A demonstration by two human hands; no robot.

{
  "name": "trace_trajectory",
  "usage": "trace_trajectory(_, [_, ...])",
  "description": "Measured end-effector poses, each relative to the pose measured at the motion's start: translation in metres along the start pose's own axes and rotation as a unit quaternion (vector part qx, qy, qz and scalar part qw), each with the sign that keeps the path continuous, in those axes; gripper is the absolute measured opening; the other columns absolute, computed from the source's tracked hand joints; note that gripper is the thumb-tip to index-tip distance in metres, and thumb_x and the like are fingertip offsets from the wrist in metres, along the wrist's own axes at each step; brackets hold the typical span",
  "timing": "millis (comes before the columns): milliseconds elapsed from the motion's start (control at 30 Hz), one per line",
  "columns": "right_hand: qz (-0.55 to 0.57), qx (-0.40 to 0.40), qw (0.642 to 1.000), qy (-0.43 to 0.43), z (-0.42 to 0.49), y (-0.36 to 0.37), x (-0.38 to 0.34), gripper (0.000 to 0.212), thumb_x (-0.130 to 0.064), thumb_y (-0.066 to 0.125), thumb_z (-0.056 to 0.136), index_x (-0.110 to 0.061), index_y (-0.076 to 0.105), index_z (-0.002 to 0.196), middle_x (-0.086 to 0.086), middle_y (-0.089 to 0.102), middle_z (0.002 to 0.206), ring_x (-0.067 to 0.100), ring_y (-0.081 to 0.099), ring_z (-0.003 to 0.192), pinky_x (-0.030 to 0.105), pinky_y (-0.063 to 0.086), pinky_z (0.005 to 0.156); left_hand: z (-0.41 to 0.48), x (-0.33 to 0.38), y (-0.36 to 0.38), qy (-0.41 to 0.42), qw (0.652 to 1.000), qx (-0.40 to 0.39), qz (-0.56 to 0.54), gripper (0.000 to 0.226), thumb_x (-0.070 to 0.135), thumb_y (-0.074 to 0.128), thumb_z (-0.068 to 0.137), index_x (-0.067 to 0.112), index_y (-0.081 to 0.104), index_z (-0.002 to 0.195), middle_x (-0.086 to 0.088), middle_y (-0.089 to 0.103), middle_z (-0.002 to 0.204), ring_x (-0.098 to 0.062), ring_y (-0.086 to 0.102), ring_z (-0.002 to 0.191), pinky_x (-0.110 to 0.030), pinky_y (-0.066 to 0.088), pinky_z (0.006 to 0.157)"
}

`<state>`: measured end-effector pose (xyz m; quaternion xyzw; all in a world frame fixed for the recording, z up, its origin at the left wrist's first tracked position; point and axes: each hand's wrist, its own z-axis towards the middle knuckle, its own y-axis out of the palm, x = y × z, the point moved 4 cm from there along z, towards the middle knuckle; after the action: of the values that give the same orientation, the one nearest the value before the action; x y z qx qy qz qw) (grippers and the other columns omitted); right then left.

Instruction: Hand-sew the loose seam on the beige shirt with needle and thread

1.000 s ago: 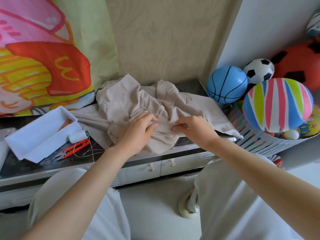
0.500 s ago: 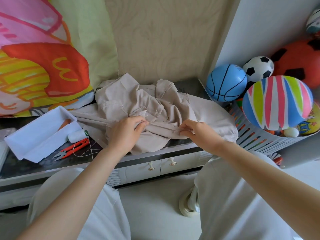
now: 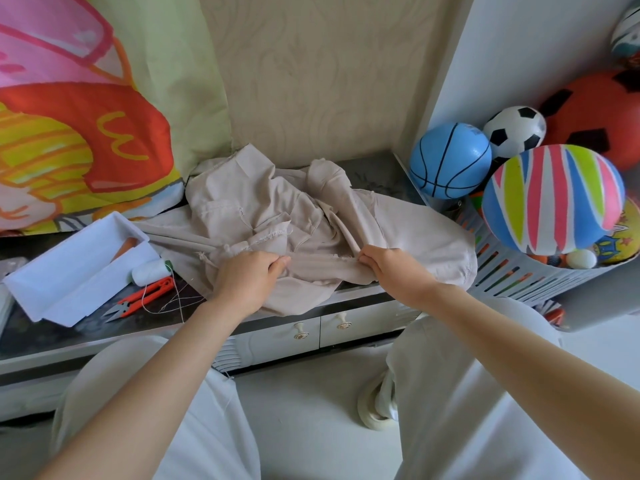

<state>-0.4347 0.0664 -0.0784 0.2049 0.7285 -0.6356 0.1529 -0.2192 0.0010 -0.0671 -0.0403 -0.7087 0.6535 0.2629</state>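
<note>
The beige shirt (image 3: 263, 206) lies crumpled on the dark cabinet top (image 3: 41, 327). My left hand (image 3: 247, 280) grips a fold of it near the front edge. My right hand (image 3: 391, 268) pinches the cloth further right, so a frayed seam edge (image 3: 325, 263) runs stretched between both hands. A white thread spool (image 3: 149, 271) lies left of the shirt, with loose white thread (image 3: 173, 301) trailing over the top. Orange thread snips (image 3: 142, 299) lie beside the spool. I cannot make out a needle.
A white open box (image 3: 72, 271) sits at the left. A slatted basket (image 3: 519, 275) full of balls, among them a blue one (image 3: 450, 161) and a striped one (image 3: 552, 199), stands at the right. A colourful cushion (image 3: 76, 126) leans on the wall. Two drawers (image 3: 322, 327) are below.
My hands have moved apart along the shirt, the left going left and the right going right, drawing the seam edge out between them. The shirt's folds have shifted.
</note>
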Motion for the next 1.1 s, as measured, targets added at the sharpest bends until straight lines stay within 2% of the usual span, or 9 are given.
trace_trajectory(100, [-0.006, -0.022, 1.0, 0.012, 0.003, 0.008, 0.003, 0.024, -0.016, 0.035, 0.102, -0.008, 0.056, 0.108, 0.017, 0.065, 0.092, 0.036, 0.059, 0.082, 0.045, 0.049, 0.076, 0.005, -0.004, 0.008, 0.009, 0.998, -0.042, 0.036, 0.037, 0.03, 0.041, 0.099, 0.021, 0.047, 0.064, -0.005, 0.06, 0.085, -0.027, 0.058, 0.089, -0.033, 0.034, 0.065])
trace_trajectory(167, [-0.008, -0.028, 0.999, 0.015, 0.004, 0.011, 0.005, 0.024, -0.017, 0.034, 0.102, -0.008, 0.056, 0.107, 0.017, 0.065, 0.091, 0.037, 0.06, 0.083, 0.046, 0.048, 0.078, 0.008, -0.001, 0.013, -0.002, 0.995, -0.071, 0.076, 0.019, 0.024, 0.042, 0.098, 0.018, 0.057, 0.089, -0.006, 0.056, 0.109, -0.027, 0.05, 0.109, -0.035, 0.037, 0.082])
trace_trajectory(233, [-0.011, -0.028, 0.999, 0.014, 0.005, 0.011, 0.005, 0.024, -0.018, 0.035, 0.102, -0.008, 0.056, 0.106, 0.016, 0.066, 0.091, 0.036, 0.06, 0.083, 0.046, 0.048, 0.078, 0.009, 0.008, 0.011, -0.008, 0.991, -0.05, 0.124, 0.019, 0.017, 0.044, 0.096, 0.016, 0.051, 0.113, -0.006, 0.047, 0.125, -0.026, 0.039, 0.121, -0.035, 0.03, 0.096])
trace_trajectory(333, [-0.01, -0.022, 1.0, 0.003, 0.005, 0.01, 0.003, 0.023, -0.019, 0.037, 0.102, -0.008, 0.057, 0.107, 0.016, 0.066, 0.092, 0.036, 0.06, 0.084, 0.045, 0.048, 0.078, 0.008, 0.041, 0.001, 0.065, 0.995, 0.071, 0.008, 0.026, 0.006, 0.046, 0.091, 0.012, 0.053, 0.115, -0.008, 0.048, 0.121, -0.027, 0.042, 0.117, -0.035, 0.03, 0.096])
trace_trajectory(467, [-0.018, -0.012, 1.0, -0.011, 0.002, 0.007, 0.001, 0.023, -0.019, 0.038, 0.101, -0.007, 0.057, 0.107, 0.017, 0.065, 0.088, 0.036, 0.059, 0.079, 0.045, 0.047, 0.073, 0.009, 0.082, 0.021, 0.103, 0.986, -0.046, -0.121, 0.028, 0.021, 0.04, 0.099, 0.011, 0.046, 0.125, -0.007, 0.047, 0.126, -0.022, 0.044, 0.118, -0.031, 0.033, 0.099])
trace_trajectory(600, [-0.022, -0.007, 0.999, -0.041, 0.0, 0.004, -0.003, 0.024, -0.02, 0.039, 0.101, -0.008, 0.058, 0.11, 0.015, 0.065, 0.089, 0.034, 0.059, 0.08, 0.043, 0.047, 0.073, 0.01, 0.087, 0.038, 0.093, 0.972, -0.133, -0.167, 0.023, 0.025, 0.044, 0.099, 0.013, 0.046, 0.119, -0.004, 0.053, 0.12, -0.02, 0.052, 0.11, -0.035, 0.043, 0.093])
trace_trajectory(733, [0.008, 0.026, 0.996, -0.084, -0.005, -0.001, 0.002, 0.018, -0.018, 0.048, 0.098, -0.009, 0.059, 0.109, 0.009, 0.06, 0.1, 0.024, 0.054, 0.095, 0.035, 0.044, 0.082, 0.014, 0.083, 0.036, 0.089, 0.984, -0.072, -0.135, 0.011, 0.026, 0.045, 0.099, 0.017, 0.052, 0.097, 0.002, 0.061, 0.096, -0.021, 0.058, 0.086, -0.037, 0.045, 0.07])
trace_trajectory(833, [-0.007, 0.061, 0.996, -0.069, -0.012, -0.005, 0.013, 0.028, -0.018, 0.06, 0.091, -0.011, 0.054, 0.117, 0.003, 0.053, 0.114, 0.018, 0.046, 0.106, 0.026, 0.039, 0.089, 0.016, 0.078, 0.03, 0.086, 0.984, -0.05, -0.151, 0.011, 0.023, 0.046, 0.098, 0.018, 0.051, 0.089, 0.005, 0.058, 0.083, -0.021, 0.057, 0.081, -0.036, 0.044, 0.068])
trace_trajectory(1100, [0.042, 0.115, 0.992, -0.027, -0.016, -0.016, 0.028, 0.015, -0.012, 0.054, 0.095, -0.01, 0.066, 0.103, 0.003, 0.061, 0.1, 0.02, 0.058, 0.09, 0.029, 0.047, 0.079, 0.018, 0.068, 0.022, 0.077, 0.985, -0.022, -0.155, 0.017, 0.031, 0.049, 0.097, 0.018, 0.056, 0.088, 0.01, 0.052, 0.06, -0.006, 0.049, 0.06, -0.031, 0.033, 0.058])
